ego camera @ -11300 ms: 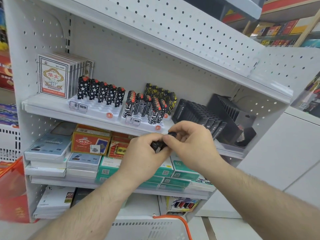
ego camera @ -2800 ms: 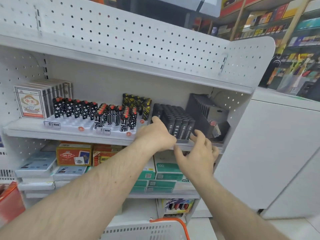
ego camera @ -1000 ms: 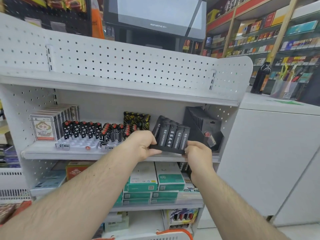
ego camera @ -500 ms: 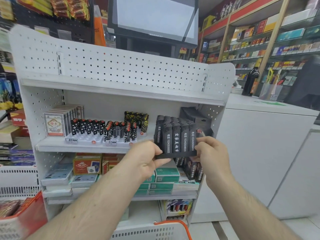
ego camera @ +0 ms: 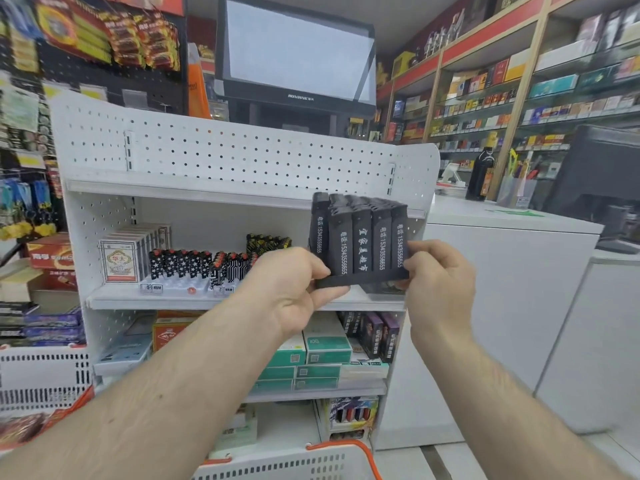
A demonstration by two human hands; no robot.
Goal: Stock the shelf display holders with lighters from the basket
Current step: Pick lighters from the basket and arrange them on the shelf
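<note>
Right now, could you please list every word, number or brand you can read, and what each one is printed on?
"1534355655", with Chinese characters I can't make out: white print on the black lighters in the black display tray, gripped by left hand and right hand.
"NBM": small tags on the white lighter holders.
"100": green boxes.
Monitor brand and playing-card box text: too blurred.

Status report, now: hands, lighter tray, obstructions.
Left hand and right hand grip black lighter tray, upright, off the shelf. Nothing blocks it.

Shop interior: white counter (ego camera: 512, 237), monitor (ego camera: 298, 53), stocked wall shelves (ego camera: 554, 81).
</note>
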